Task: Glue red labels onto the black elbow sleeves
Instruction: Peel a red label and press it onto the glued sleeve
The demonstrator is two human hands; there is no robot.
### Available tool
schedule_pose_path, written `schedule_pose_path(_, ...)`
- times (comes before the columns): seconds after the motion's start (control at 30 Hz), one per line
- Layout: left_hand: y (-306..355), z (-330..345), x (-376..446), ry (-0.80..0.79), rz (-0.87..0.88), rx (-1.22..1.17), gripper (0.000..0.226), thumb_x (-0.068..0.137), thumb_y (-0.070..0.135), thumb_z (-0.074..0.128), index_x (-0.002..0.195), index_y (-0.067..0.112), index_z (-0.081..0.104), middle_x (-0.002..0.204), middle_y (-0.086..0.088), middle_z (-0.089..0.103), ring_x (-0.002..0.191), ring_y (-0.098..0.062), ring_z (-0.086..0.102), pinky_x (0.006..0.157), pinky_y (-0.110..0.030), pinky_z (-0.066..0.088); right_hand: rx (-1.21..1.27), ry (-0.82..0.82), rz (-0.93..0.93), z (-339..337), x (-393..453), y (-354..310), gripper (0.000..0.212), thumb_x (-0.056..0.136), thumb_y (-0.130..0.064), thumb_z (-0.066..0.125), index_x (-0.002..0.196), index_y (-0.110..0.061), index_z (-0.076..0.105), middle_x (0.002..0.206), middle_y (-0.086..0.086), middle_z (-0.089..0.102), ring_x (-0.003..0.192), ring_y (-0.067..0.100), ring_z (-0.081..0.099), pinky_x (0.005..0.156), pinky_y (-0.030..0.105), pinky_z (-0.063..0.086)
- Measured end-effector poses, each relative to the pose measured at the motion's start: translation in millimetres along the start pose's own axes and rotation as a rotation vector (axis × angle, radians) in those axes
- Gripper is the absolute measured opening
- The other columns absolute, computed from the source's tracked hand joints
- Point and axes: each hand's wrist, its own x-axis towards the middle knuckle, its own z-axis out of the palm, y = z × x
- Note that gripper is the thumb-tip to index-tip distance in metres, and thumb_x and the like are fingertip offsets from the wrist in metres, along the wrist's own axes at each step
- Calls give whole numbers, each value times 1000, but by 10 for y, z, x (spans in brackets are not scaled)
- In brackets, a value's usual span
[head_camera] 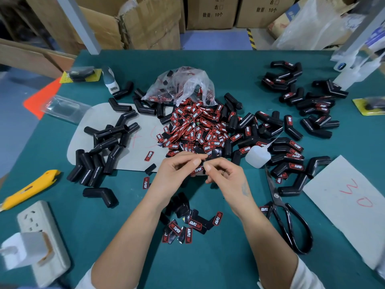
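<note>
A big heap of red labels (pixel 193 126) spills from a clear plastic bag (pixel 183 86) in the middle of the green table (pixel 129 243). Plain black elbow sleeves (pixel 102 147) lie in a pile at the left; sleeves with labels on them (pixel 289 155) lie at the right. My left hand (pixel 177 170) and my right hand (pixel 225 174) meet just in front of the heap, and both pinch one red label (pixel 198 170) between their fingertips. A white glue bottle (pixel 257 156) stands to the right of my hands.
Black scissors (pixel 289 222) lie at the right, next to a grey card (pixel 350 207) with red writing. A yellow utility knife (pixel 31 188) and a white power strip (pixel 41 236) are at the left. Loose labels (pixel 187 228) lie between my forearms. Cardboard boxes (pixel 145 19) stand behind the table.
</note>
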Motion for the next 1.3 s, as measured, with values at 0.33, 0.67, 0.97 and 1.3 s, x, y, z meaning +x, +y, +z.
schedule_pose_path(0.33, 29, -86, 12, -15, -52, -34, 24, 102, 28, 65, 120, 30, 80, 121, -1, 76, 113, -24, 71, 89, -25, 55, 248, 102, 118, -59, 65, 43, 15, 94, -33, 70, 85, -25, 79, 74, -1, 64, 64, 8, 56, 67, 25, 54)
schedule_pose_path(0.67, -6, -26, 5, -11, 18, 30, 26, 103, 12, 63, 116, 24, 82, 119, 5, 73, 119, -12, 65, 99, -17, 47, 77, 173, 81, -32, 41, 79, 17, 94, -37, 75, 82, -25, 76, 60, -20, 53, 54, 10, 49, 62, 26, 44)
schedule_pose_path(0.97, 9, 20, 4, 64, -68, -129, 21, 102, 25, 66, 114, 23, 82, 115, -13, 76, 101, -29, 76, 91, -34, 59, 38, 179, 109, -26, 44, 64, 47, 97, -62, 55, 65, -27, 59, 58, -5, 46, 54, 14, 51, 59, 18, 44)
schedule_pose_path(1.3, 15, -14, 6, -54, -77, -259, 32, 106, -2, 53, 117, 18, 76, 111, -19, 75, 96, -30, 77, 87, -33, 62, 15, 206, 32, -45, 21, 12, 58, 94, -59, 63, 66, -8, 57, 57, 6, 42, 53, 13, 36, 53, 22, 33)
